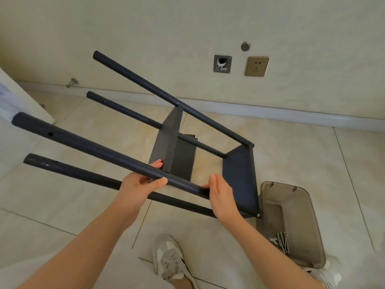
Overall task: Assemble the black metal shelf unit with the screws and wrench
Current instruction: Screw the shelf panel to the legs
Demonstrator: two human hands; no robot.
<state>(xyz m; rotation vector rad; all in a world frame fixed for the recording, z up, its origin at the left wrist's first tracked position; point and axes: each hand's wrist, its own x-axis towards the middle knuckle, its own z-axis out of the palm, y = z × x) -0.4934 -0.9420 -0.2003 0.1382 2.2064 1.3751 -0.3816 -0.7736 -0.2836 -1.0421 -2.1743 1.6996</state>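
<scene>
Black and made of metal, the shelf unit [166, 142] is tipped over on its side above the pale beige tiled floor [291, 155], its four round tube legs pointing left and far. Two flat shelf panels already sit between the legs: one in the middle, the other at the right end, whose lower corner comes down just beside a translucent grey-brown plastic bin [291, 209].

We hold the unit by the nearest upper leg [93, 146]. Our left hand [138, 187] grips that tube close to the middle panel, thumb over the top and fingers curled round from beneath. Our right hand [221, 197] lies further right on the same tube, just before the end panel, with its fingers straight and together and its thumb resting on the metal.

Inside the bin, at its near end, lie a few silver screws [283, 244] and a small silver wrench [274, 240].

Near us on the tiles stands a grey and white sneaker [170, 259]. On the far wall we see a brass-coloured power socket [256, 66] and, left of it, a square metal plate with a hole [222, 64].
</scene>
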